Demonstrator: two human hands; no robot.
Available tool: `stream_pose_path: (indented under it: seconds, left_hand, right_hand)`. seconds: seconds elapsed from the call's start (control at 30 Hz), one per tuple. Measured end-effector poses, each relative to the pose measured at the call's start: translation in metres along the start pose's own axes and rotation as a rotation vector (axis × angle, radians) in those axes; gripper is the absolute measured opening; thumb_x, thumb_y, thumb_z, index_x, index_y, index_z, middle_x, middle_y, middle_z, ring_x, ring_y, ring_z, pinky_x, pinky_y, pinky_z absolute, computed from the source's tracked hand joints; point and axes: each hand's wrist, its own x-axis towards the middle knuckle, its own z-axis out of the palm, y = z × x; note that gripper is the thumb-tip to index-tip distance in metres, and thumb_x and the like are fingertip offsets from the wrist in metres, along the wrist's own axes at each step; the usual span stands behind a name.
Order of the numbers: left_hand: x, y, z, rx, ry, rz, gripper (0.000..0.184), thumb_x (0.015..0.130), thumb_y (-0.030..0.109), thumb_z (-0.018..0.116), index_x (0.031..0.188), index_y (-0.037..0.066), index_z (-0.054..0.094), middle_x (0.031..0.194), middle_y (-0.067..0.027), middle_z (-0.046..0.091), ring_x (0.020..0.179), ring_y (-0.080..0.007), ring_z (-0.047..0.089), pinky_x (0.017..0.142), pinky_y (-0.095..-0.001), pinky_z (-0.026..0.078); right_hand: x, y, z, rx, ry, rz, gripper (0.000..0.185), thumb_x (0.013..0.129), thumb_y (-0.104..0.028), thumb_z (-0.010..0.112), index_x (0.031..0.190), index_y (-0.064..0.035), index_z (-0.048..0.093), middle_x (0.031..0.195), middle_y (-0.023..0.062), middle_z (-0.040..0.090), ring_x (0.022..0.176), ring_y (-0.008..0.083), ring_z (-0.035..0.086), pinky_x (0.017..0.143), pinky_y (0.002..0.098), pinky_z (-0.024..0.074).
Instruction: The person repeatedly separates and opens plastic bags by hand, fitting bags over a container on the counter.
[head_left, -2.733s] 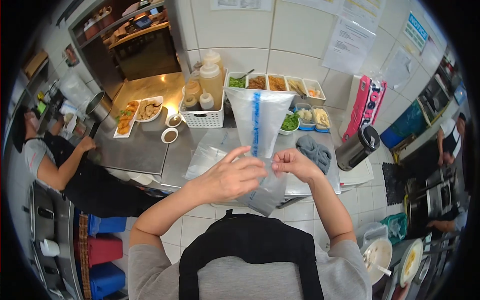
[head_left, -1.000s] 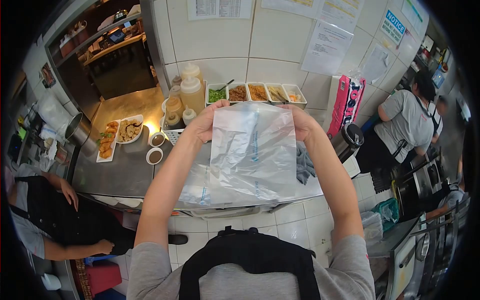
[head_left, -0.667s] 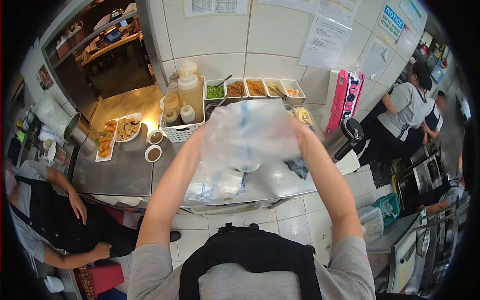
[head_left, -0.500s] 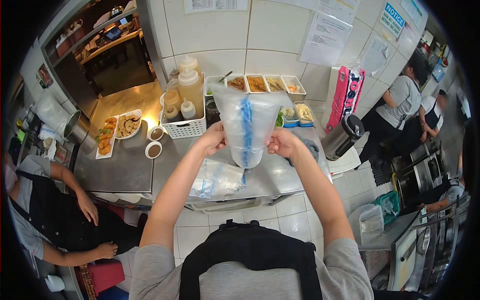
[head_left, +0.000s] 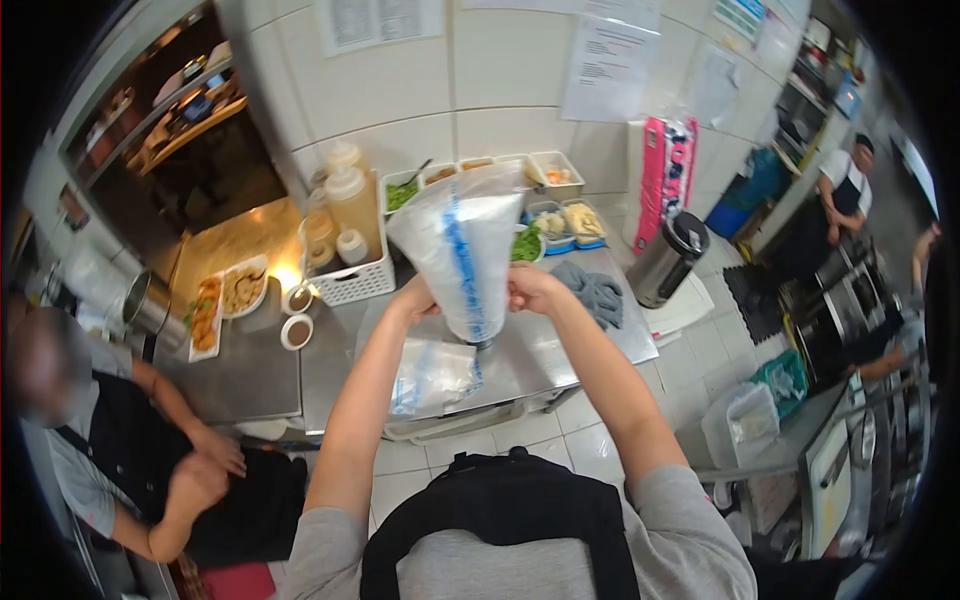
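Note:
A clear plastic bag point(head_left: 465, 250) with a blue printed stripe stands upright before me, wide at its mouth and narrow at its base. It leans slightly and looks puffed out; I cannot tell what, if anything, is inside. My left hand point(head_left: 418, 298) pinches its left side low down, the fingertips partly behind the plastic. On the opposite side, my right hand point(head_left: 530, 288) has its fingers closed on the edge. Flat plastic bags point(head_left: 437, 376) with the same blue print lie on the steel counter point(head_left: 530, 365) just below.
Squeeze bottles point(head_left: 350, 200) fill a white basket point(head_left: 350, 283) at left. Plated food point(head_left: 243, 287) and sauce cups point(head_left: 296, 332) sit beyond. Ingredient tubs point(head_left: 583, 222), a grey cloth point(head_left: 590, 294) and a steel thermos point(head_left: 670, 260) are rightward. A co-worker point(head_left: 150, 450) is close on the left.
My view has shifted and tilted a little. The bag's top leans further left, while both hands keep their hold. The left co-worker's hands have come together.

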Motion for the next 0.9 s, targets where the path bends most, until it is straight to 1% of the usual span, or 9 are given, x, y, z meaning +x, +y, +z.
stream_pose_path:
  seconds: [0.13, 0.33, 0.4, 0.47, 0.57, 0.63, 0.73, 0.87, 0.9]
  left_hand:
    - [0.011, -0.009, 0.0, -0.005, -0.059, -0.026, 0.01, 0.083, 0.017, 0.054, 0.077, 0.01, 0.058, 0.061, 0.0009, 0.054, 0.04, -0.0035, 0.041, 0.032, -0.0164, 0.027]
    - [0.033, -0.043, -0.021, -0.122, -0.063, -0.214, 0.005, 0.085, 0.013, 0.051, 0.083, 0.01, 0.055, 0.061, 0.0003, 0.052, 0.042, -0.0051, 0.043, 0.03, -0.0171, 0.028]
    - [0.033, -0.057, -0.023, -0.299, 0.017, -0.232, 0.005, 0.086, 0.012, 0.05, 0.088, 0.01, 0.053, 0.069, 0.0009, 0.053, 0.045, -0.0053, 0.044, 0.03, -0.0173, 0.028]
    - [0.024, -0.071, -0.016, -0.503, 0.059, -0.213, 0.006, 0.086, 0.013, 0.05, 0.091, 0.011, 0.053, 0.073, 0.0014, 0.054, 0.048, -0.005, 0.045, 0.032, -0.0164, 0.029]
    - [-0.003, -0.082, 0.0, -0.771, 0.14, -0.115, 0.011, 0.086, 0.016, 0.05, 0.094, 0.01, 0.054, 0.079, 0.0012, 0.055, 0.057, -0.0053, 0.048, 0.04, -0.0151, 0.033]
    - [-0.026, -0.083, 0.018, -0.849, 0.189, -0.04, 0.014, 0.086, 0.018, 0.051, 0.096, 0.009, 0.056, 0.082, 0.0005, 0.057, 0.063, -0.0057, 0.05, 0.046, -0.0146, 0.036]
    - [-0.047, -0.087, 0.039, -1.068, 0.13, 0.035, 0.02, 0.082, 0.011, 0.05, 0.101, 0.01, 0.054, 0.081, 0.0017, 0.055, 0.069, -0.0065, 0.049, 0.054, -0.0166, 0.038]
    - [-0.051, -0.085, 0.051, -0.83, 0.193, 0.164, 0.04, 0.073, 0.003, 0.048, 0.113, 0.009, 0.047, 0.083, 0.002, 0.052, 0.064, -0.0061, 0.044, 0.052, -0.018, 0.034]
    - [-0.048, -0.084, 0.051, -0.688, 0.224, 0.203, 0.044, 0.071, 0.002, 0.047, 0.115, 0.008, 0.044, 0.08, 0.0019, 0.051, 0.063, -0.0055, 0.043, 0.051, -0.0175, 0.033]
  right_hand:
    - [0.006, 0.004, -0.001, 0.166, -0.002, 0.032, 0.009, 0.084, -0.014, 0.051, 0.081, -0.0069, 0.056, 0.052, 0.0027, 0.05, 0.034, 0.0065, 0.035, 0.031, 0.021, 0.0255]
    - [0.016, 0.014, 0.001, -0.033, 0.098, 0.095, 0.02, 0.081, -0.011, 0.049, 0.062, -0.0058, 0.051, 0.047, 0.0041, 0.045, 0.031, 0.0098, 0.033, 0.029, 0.0267, 0.0234]
    - [0.006, 0.02, 0.006, -0.032, 0.209, -0.04, 0.028, 0.081, -0.013, 0.049, 0.055, -0.0054, 0.047, 0.045, 0.0043, 0.043, 0.03, 0.0101, 0.031, 0.029, 0.0268, 0.023]
    - [-0.001, 0.033, 0.0, -0.036, 0.181, -0.08, 0.026, 0.084, -0.015, 0.049, 0.061, -0.0037, 0.05, 0.048, 0.0047, 0.047, 0.032, 0.0109, 0.035, 0.03, 0.0265, 0.0277]
    - [-0.019, 0.052, 0.0, 0.475, 0.071, -0.073, 0.014, 0.086, -0.015, 0.049, 0.083, -0.0028, 0.055, 0.059, 0.006, 0.055, 0.041, 0.0133, 0.046, 0.039, 0.0265, 0.0383]
    - [-0.035, 0.067, 0.009, 0.855, -0.061, -0.294, 0.02, 0.088, -0.014, 0.049, 0.105, -0.0053, 0.05, 0.075, 0.0065, 0.06, 0.058, 0.0148, 0.055, 0.056, 0.0266, 0.0468]
    - [-0.036, 0.08, 0.014, 0.881, -0.16, -0.409, 0.028, 0.087, -0.012, 0.049, 0.114, -0.0068, 0.044, 0.082, 0.0059, 0.06, 0.07, 0.0152, 0.057, 0.069, 0.0274, 0.0473]
    - [-0.031, 0.096, 0.009, 0.723, -0.307, -0.414, 0.032, 0.084, -0.011, 0.053, 0.114, -0.0063, 0.041, 0.083, 0.0062, 0.06, 0.074, 0.0143, 0.057, 0.072, 0.0268, 0.0464]
    - [-0.029, 0.098, 0.009, 0.659, -0.191, -0.419, 0.036, 0.083, -0.009, 0.055, 0.115, -0.0057, 0.038, 0.082, 0.0067, 0.06, 0.072, 0.0141, 0.057, 0.07, 0.0266, 0.0461]
